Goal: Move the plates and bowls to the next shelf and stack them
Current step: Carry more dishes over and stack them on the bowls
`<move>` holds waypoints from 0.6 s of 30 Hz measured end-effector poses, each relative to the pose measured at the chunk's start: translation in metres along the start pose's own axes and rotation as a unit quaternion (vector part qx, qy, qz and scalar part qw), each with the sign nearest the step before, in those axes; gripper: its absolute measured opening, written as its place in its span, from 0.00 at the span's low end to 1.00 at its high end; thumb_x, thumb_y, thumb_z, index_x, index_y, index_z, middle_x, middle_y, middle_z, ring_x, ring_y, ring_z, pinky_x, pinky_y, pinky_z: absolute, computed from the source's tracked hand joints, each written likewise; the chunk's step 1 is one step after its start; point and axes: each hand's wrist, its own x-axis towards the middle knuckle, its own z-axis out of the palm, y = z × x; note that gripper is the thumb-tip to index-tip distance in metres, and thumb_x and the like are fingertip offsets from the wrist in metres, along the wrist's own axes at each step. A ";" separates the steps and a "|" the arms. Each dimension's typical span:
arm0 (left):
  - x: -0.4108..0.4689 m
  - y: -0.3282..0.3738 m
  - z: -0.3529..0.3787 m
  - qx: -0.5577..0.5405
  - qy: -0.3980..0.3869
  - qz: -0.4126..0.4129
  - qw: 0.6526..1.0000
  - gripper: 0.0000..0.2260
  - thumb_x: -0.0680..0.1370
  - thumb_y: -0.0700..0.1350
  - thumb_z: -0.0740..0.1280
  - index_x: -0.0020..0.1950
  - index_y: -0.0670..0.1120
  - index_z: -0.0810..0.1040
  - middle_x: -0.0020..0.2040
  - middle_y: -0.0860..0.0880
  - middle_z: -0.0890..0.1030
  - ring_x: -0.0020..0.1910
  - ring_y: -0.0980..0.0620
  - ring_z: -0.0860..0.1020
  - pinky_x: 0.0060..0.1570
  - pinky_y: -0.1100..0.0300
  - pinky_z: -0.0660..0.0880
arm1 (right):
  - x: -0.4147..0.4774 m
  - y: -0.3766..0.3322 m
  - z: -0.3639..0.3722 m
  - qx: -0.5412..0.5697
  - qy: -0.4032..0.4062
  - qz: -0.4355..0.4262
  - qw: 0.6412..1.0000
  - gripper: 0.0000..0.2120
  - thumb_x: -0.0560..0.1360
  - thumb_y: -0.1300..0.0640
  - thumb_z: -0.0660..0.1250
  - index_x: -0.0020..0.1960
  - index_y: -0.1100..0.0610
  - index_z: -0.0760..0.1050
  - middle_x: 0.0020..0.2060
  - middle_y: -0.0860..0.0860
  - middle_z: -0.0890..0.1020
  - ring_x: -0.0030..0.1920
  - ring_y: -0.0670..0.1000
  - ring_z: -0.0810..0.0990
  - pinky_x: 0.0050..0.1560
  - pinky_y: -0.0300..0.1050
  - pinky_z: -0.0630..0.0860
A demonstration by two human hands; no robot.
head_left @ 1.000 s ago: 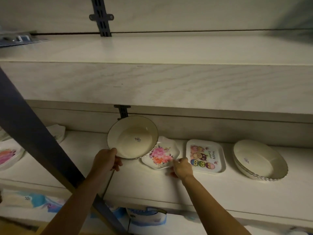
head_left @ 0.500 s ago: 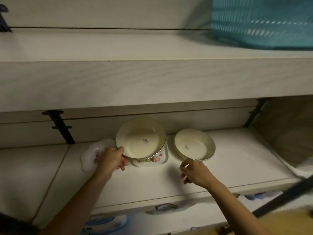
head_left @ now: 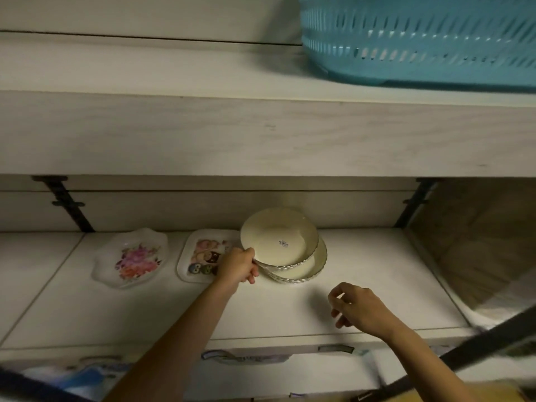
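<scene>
Gripping the left rim of a cream round bowl point(head_left: 278, 242) with a scalloped edge, the left hand point(head_left: 239, 268) has its fingers curled round that edge. We note a small blue mark at the bowl's centre. The bowl lies over a stack of matching cream bowls point(head_left: 314, 264) on the white lower shelf point(head_left: 377, 285), offset toward the back-left of the stack. We cannot tell whether it is fully seated.

The right hand point(head_left: 356, 309) hovers over the front part of the shelf, nearer to us than the stack and to its right. Its fingers are loosely curled and hold nothing, and it is apart from all the crockery.

Just left of the stack we log a white rectangular plate printed with cartoon owls point(head_left: 200, 256); the left hand hides its right edge. Further left, apart from it, lies a wavy-edged translucent plate with a pink flower print point(head_left: 133, 259) (somewhat blurred).

Above, a pale wood-grain upper shelf point(head_left: 261, 132) carries a teal slotted plastic basket point(head_left: 420, 39) at the right. Two black metal brackets point(head_left: 69, 204) stand at the back wall.
</scene>
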 end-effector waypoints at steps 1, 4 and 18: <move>0.002 0.002 0.006 0.004 -0.002 -0.001 1.000 0.17 0.76 0.40 0.56 0.27 0.41 0.70 0.13 0.50 0.72 0.12 0.56 0.68 0.20 0.65 0.59 | 0.000 0.002 -0.002 0.002 -0.001 0.001 1.000 0.05 0.78 0.57 0.59 0.47 0.53 0.74 0.37 0.49 0.83 0.33 0.48 0.83 0.46 0.47 0.80; 0.006 0.003 0.019 0.018 -0.007 -0.009 1.000 0.17 0.76 0.39 0.56 0.28 0.40 0.70 0.13 0.50 0.71 0.12 0.57 0.68 0.21 0.65 0.59 | -0.002 0.009 -0.009 0.003 0.006 0.007 1.000 0.05 0.77 0.57 0.59 0.46 0.53 0.74 0.36 0.50 0.83 0.35 0.50 0.84 0.46 0.47 0.80; -0.005 -0.008 0.009 0.150 0.020 0.070 0.986 0.22 0.80 0.52 0.57 0.30 0.43 0.73 0.19 0.50 0.75 0.16 0.56 0.73 0.25 0.65 0.71 | 0.012 0.002 -0.012 -0.028 -0.022 -0.020 0.999 0.06 0.78 0.56 0.59 0.48 0.52 0.74 0.37 0.47 0.83 0.35 0.48 0.83 0.45 0.41 0.77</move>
